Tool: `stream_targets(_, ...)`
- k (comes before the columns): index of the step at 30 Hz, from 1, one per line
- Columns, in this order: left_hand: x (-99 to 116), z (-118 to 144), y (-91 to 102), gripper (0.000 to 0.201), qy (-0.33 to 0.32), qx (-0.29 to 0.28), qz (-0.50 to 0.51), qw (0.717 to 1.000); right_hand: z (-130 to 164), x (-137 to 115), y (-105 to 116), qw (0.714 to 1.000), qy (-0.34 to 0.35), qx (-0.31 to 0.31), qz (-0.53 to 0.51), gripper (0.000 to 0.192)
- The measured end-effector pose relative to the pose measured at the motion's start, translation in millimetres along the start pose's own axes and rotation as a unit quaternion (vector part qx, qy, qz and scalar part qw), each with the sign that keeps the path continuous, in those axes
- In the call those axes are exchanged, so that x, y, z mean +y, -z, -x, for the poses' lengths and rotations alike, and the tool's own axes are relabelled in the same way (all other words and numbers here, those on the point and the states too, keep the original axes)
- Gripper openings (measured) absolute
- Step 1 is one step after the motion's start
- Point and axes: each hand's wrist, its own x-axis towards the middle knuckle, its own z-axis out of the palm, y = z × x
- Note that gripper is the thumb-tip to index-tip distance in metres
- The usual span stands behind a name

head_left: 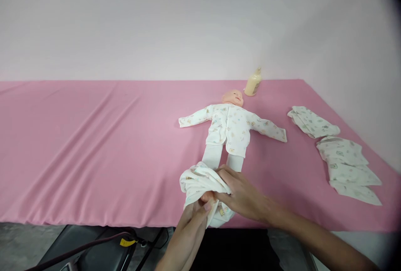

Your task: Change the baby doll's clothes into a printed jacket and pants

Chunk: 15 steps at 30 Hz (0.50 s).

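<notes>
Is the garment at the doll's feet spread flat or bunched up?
Bunched up: the garment is gathered in folds, gripped by both the left hand and right hand.

A pink-covered table (pixel 78 137) stands against a pale wall (pixel 156 20), grey floor (pixel 19 241) below.

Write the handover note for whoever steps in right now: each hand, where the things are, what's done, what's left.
Left hand: grip closed on the bunched baby trousers from below, at the doll's feet.
Right hand: grip on the same trousers from the right side.
Doll: lies face up on the pink cloth, arms spread, printed top on.
Done: top on; trousers gathered at the feet.
Left: trousers not yet drawn up the legs.
Nearby: cream bottle beside the head; folded baby clothes to the right.
</notes>
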Motion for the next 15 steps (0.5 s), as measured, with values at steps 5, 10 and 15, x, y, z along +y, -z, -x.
stream_targets(5,4,16,31.7,0.037,0.036,-0.032,-0.067,0.997,-6,13,-4,0.999,-0.028,-0.004,-0.040,0.021)
stream_targets(10,0,15,52.8,0.052,0.004,0.075,-0.185,0.980,-13,24,-11,0.997,-0.032,0.004,-0.076,0.020)
stream_targets(15,-11,-13,59.3,0.037,-0.085,0.157,-0.343,0.922,-19,26,-13,0.996,-0.021,0.018,-0.089,0.018)
